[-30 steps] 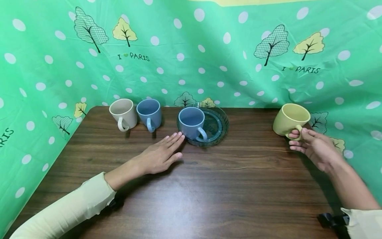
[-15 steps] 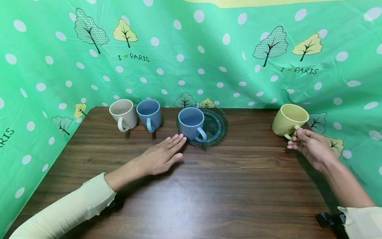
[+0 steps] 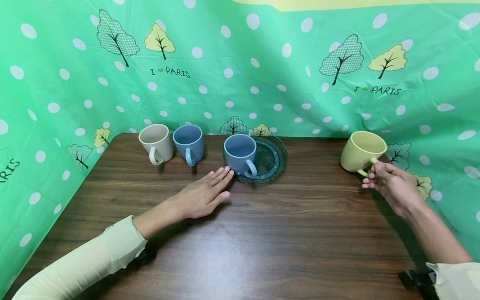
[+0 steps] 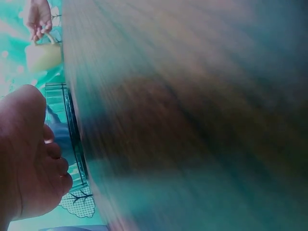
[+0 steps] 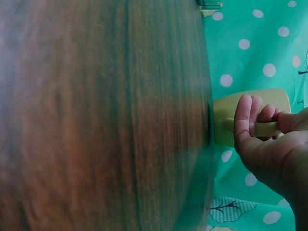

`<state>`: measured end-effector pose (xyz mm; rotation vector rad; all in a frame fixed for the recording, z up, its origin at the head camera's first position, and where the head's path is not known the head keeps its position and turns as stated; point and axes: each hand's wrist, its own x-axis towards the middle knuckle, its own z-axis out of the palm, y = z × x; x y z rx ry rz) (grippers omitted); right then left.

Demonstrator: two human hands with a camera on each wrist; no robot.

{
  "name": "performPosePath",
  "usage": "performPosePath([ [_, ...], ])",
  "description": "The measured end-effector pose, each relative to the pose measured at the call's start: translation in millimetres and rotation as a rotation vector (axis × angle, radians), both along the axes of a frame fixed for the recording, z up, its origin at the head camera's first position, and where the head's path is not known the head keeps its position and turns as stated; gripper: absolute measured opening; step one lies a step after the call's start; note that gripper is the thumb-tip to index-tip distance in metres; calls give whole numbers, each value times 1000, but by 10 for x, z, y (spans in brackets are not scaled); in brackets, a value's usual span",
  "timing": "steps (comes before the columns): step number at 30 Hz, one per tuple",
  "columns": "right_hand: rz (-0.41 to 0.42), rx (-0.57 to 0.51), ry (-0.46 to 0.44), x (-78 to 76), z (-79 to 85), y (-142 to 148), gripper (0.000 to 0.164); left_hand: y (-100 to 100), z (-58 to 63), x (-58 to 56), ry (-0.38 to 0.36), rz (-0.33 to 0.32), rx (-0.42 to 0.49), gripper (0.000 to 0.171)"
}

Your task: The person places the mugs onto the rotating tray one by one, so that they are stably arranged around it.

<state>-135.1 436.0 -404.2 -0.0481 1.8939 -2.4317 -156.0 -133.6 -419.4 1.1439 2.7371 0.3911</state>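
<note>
At the back right, my right hand grips the handle of a yellow mug. The right wrist view shows fingers curled round that handle, with the upright mug base right at the tabletop. My left hand lies palm down with straight fingers, its fingertips right at the near left rim of a clear glass dish. A blue mug stands in the left part of this dish, handle toward the front right. In the left wrist view, the left hand partly hides the dish.
Left of the dish stand a second blue mug and a white mug, handles facing front. All are near the back edge of the dark wooden table. A green dotted cloth hangs behind and at the sides.
The yellow mug has shifted slightly left with my right hand, whose fingers have drawn closer together at the handle. My left hand, the dish and the other mugs stay put.
</note>
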Motion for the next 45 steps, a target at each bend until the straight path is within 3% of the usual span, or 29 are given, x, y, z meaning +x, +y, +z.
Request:
performPosePath([
  [8,37,24,66,6,-4,-81,22,2,31,-4,0,8,-12,70],
  [19,56,147,63,-3,1,-199,20,4,68,-19,-10,41,-24,72],
  [31,73,116,66,-14,17,-273,21,-8,98,-36,-31,69,-40,74],
  [45,107,127,77,-74,33,-441,21,32,116,-5,-52,46,-43,73],
])
